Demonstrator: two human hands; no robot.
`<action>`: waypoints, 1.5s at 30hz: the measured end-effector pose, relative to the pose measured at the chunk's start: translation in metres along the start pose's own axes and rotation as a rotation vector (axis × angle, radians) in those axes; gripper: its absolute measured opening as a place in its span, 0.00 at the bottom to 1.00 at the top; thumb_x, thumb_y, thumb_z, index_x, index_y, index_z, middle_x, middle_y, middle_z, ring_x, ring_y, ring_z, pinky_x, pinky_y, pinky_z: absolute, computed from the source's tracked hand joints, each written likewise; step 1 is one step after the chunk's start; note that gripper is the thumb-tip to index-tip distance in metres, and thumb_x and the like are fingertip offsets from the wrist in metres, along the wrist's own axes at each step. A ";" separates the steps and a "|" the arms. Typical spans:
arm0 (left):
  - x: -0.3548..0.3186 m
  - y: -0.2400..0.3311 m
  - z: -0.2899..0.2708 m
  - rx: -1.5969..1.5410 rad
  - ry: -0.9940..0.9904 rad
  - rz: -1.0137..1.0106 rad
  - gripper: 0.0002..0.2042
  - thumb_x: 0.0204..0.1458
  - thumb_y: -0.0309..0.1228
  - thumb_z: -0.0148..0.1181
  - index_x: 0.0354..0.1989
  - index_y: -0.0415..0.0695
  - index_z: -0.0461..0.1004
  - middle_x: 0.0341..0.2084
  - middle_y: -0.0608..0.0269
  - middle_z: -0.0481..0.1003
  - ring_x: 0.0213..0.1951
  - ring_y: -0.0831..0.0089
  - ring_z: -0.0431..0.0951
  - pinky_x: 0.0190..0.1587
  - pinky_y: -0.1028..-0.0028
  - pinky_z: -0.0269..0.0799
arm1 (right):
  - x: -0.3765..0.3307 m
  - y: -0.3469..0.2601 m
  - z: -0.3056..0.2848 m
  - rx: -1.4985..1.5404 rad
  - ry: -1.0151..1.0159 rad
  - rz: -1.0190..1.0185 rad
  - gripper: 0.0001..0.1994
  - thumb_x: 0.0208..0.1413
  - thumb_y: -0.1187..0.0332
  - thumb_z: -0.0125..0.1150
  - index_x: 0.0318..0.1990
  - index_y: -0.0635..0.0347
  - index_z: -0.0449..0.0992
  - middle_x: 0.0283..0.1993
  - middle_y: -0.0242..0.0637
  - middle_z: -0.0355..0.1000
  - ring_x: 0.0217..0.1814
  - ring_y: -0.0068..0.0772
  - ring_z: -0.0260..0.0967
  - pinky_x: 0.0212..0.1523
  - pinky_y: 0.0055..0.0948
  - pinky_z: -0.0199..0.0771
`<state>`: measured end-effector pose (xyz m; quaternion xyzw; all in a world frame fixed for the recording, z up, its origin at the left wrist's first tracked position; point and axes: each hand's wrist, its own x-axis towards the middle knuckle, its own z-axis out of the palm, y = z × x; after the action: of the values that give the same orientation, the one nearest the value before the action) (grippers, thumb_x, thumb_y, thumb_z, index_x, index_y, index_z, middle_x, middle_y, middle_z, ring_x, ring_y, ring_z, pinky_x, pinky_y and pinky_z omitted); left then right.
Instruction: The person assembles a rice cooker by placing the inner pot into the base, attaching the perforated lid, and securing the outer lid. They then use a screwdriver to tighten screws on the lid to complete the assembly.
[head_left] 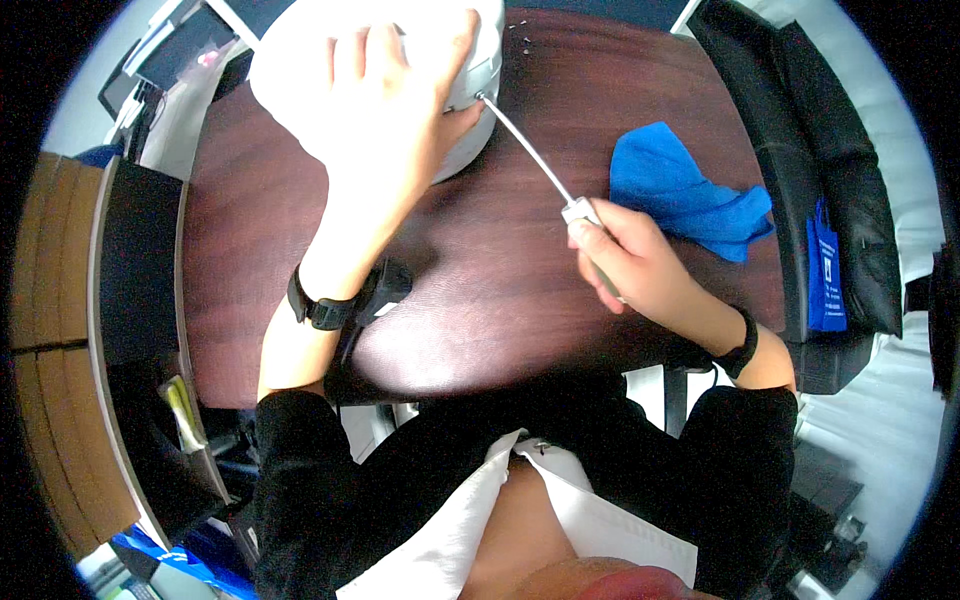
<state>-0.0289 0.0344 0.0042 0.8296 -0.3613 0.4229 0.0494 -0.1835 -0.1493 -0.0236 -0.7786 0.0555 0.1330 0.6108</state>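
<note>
The left hand [395, 95] lies flat on a rounded white plastic appliance [290, 70] at the far edge of the dark red-brown wooden table [500, 290], fingers spread over its top and the thumb pressed against its side. The right hand [635, 260] is closed around the handle of a long silver-shafted screwdriver [530, 150]; the shaft runs up and left from the fingers, and its tip meets the appliance just beside the left thumb. The handle is mostly hidden in the fist, and the appliance's top is cut off by the frame (its shape stays unclear). A crumpled blue cloth [690, 195] lies just beyond the right hand. A blue rectangular bag [825, 270] hangs against the black chair [830, 150] at right.
</note>
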 end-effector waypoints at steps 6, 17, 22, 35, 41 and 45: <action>0.003 0.007 0.002 -0.003 -0.068 -0.074 0.41 0.27 0.38 0.76 0.59 0.61 0.69 0.39 0.53 0.70 0.45 0.55 0.70 0.49 0.60 0.67 | 0.016 0.027 0.014 0.868 -0.398 0.110 0.20 0.69 0.52 0.33 0.40 0.59 0.64 0.19 0.35 0.62 0.09 0.23 0.55 0.08 0.22 0.53; 0.001 0.002 0.015 0.020 -0.118 -0.075 0.42 0.26 0.36 0.77 0.59 0.56 0.70 0.39 0.52 0.69 0.46 0.54 0.69 0.51 0.57 0.66 | 0.025 0.022 -0.002 1.188 -0.574 0.269 0.22 0.69 0.49 0.29 0.43 0.58 0.62 0.21 0.33 0.61 0.07 0.23 0.53 0.06 0.22 0.50; 0.003 0.003 0.010 0.067 -0.159 -0.078 0.42 0.25 0.38 0.77 0.59 0.56 0.70 0.40 0.52 0.69 0.47 0.54 0.69 0.51 0.57 0.66 | 0.019 0.021 -0.010 0.621 -0.279 0.096 0.20 0.70 0.51 0.36 0.38 0.57 0.67 0.15 0.29 0.60 0.08 0.18 0.53 0.05 0.21 0.46; 0.002 0.006 -0.001 0.011 -0.112 -0.073 0.43 0.24 0.37 0.77 0.59 0.56 0.70 0.38 0.52 0.69 0.44 0.53 0.69 0.48 0.57 0.67 | 0.015 -0.004 -0.050 -0.731 0.239 -0.445 0.11 0.60 0.63 0.57 0.34 0.63 0.72 0.21 0.47 0.67 0.21 0.46 0.69 0.23 0.35 0.62; 0.000 0.005 0.005 0.015 -0.042 -0.043 0.44 0.22 0.36 0.78 0.59 0.56 0.70 0.38 0.52 0.69 0.43 0.54 0.70 0.48 0.57 0.67 | 0.017 -0.007 -0.050 -0.735 0.252 -0.429 0.13 0.58 0.59 0.59 0.33 0.60 0.74 0.20 0.48 0.70 0.23 0.51 0.70 0.23 0.42 0.65; 0.000 0.006 0.005 0.062 -0.075 -0.048 0.44 0.22 0.37 0.78 0.59 0.55 0.70 0.38 0.52 0.69 0.43 0.55 0.70 0.49 0.58 0.66 | 0.019 -0.001 -0.052 -0.745 0.265 -0.457 0.13 0.58 0.58 0.59 0.33 0.60 0.74 0.20 0.48 0.70 0.23 0.51 0.70 0.23 0.42 0.64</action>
<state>-0.0292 0.0282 -0.0005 0.8543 -0.3296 0.4014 0.0202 -0.1578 -0.1977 -0.0163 -0.9477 -0.0915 -0.0952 0.2905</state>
